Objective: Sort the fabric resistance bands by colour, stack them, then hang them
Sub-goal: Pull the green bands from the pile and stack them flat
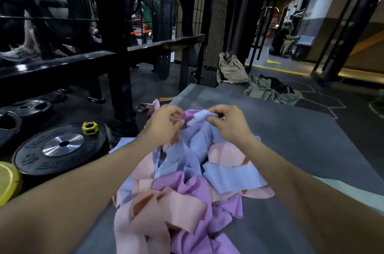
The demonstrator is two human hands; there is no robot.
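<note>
Blue band, light, soft and limp, lifted above the mixed pile on the grey counter, left hand and right hand each pinching its top edge; best gripped at that folded edge.

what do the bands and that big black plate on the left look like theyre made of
Bands: soft matte woven fabric, judging by the limp folds and creases. Black plate: probably rubber-coated, dull black face with raised lettering, around a shiny brushed-metal hub.
</note>
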